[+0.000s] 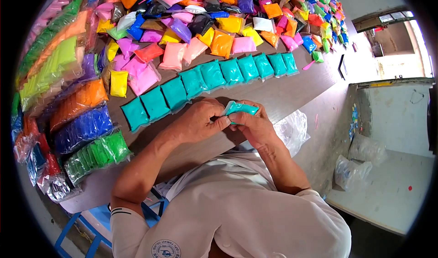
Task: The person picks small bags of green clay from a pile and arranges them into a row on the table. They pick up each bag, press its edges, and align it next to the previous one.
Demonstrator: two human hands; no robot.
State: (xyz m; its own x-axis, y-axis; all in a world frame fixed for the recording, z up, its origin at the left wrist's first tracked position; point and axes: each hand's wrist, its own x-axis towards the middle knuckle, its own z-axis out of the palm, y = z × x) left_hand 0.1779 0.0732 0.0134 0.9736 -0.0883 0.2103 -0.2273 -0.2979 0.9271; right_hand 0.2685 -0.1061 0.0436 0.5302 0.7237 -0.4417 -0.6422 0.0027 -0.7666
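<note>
1. Teal packet [242,108]: it is held in the air between both hands, just above the near edge of the tabletop [292,87] and close to the person's chest.
2. The left hand [198,121] is closed, with thumb and fingertips pinched on the packet's left end. The right hand [253,126] is curled around the other end, fingers under and thumb over.
3. The packet's long axis is seen running roughly left to right across the body, nearly level. Which end is the sealed one cannot be told.
4. By judgement, the pinch is best placed on the outer film at the ends, so the soft filling is not squeezed out of shape.
5. The row of teal packets [210,82] lies just beyond, each laid with its long axis across the row. That orientation is judged worth matching.
</note>
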